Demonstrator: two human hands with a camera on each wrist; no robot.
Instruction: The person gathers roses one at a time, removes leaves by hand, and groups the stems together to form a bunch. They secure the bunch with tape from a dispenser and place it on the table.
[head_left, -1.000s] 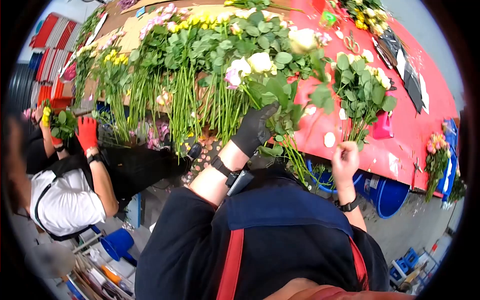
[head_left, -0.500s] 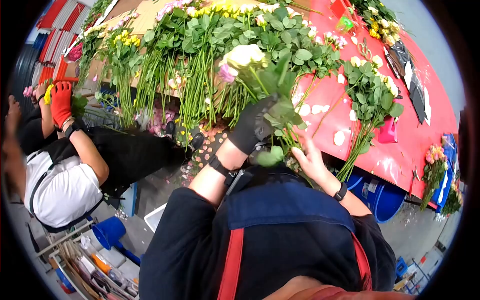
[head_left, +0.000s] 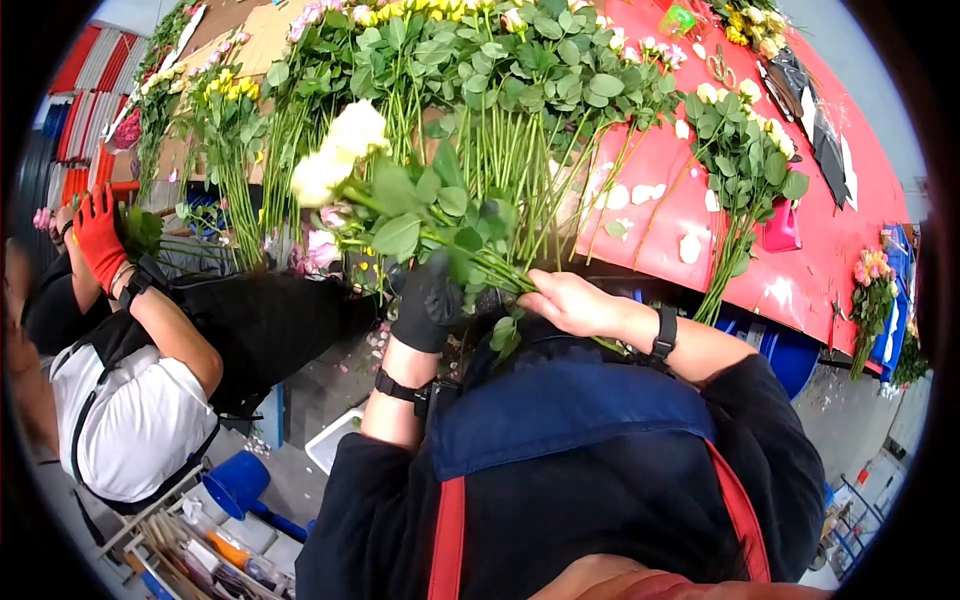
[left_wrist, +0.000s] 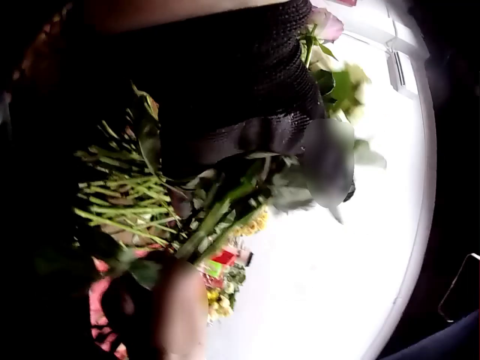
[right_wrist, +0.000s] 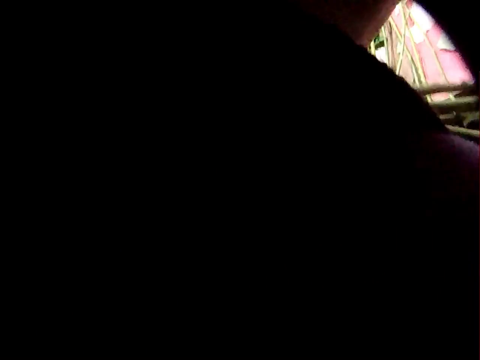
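Note:
My left hand (head_left: 430,300), in a black glove, grips a bunch of roses (head_left: 395,225) just below its leaves. The bunch tilts left, with large cream blooms (head_left: 340,152) and pink ones at its head. My bare right hand (head_left: 572,303) pinches the bunch's stems near their lower part, to the right of the glove. In the left wrist view the dark glove (left_wrist: 240,97) wraps over the green stems (left_wrist: 217,225), and bare fingers (left_wrist: 180,311) meet them lower down. The right wrist view is mostly black, with a few stems (right_wrist: 450,105) at its edge.
Rows of roses (head_left: 430,60) lie along the table, stems hanging over the edge. A cream rose bunch (head_left: 740,160) and scissors (head_left: 720,68) lie on the red tabletop (head_left: 650,230). Beneath stands a blue bucket (head_left: 790,355). At left sits another person wearing a red glove (head_left: 98,240).
The bunch has swung from upright to tilting left, and my left hand has moved left and lower. My right hand has come from the table edge on the right onto the stems.

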